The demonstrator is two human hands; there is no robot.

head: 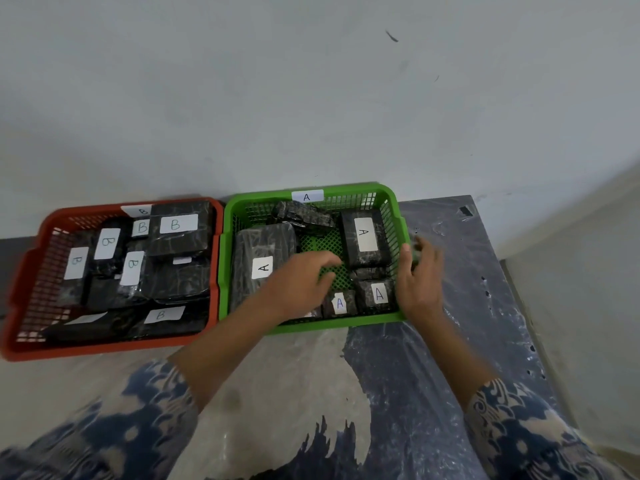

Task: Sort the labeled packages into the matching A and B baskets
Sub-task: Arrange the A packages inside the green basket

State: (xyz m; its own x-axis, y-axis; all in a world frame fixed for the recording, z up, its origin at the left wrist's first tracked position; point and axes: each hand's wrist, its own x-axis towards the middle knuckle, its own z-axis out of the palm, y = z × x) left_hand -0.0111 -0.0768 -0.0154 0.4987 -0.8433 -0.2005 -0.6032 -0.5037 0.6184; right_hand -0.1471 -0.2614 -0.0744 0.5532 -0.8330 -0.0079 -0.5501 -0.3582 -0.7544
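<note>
The green basket [242,209], tagged A on its far rim, holds several black wrapped packages with white A labels; one large package [259,258] lies at its left. The red basket [27,271], tagged B, is filled with several black packages bearing B labels. My left hand [304,275] hovers over the middle of the green basket, fingers spread and curled, holding nothing. My right hand [420,275] sits at the green basket's right wall, blurred, fingers bent against the rim; whether it grips the rim is unclear.
Both baskets stand side by side against a pale wall on a table [467,306] covered with a blue and beige patterned sheet under clear plastic. The table's right edge runs close past the green basket.
</note>
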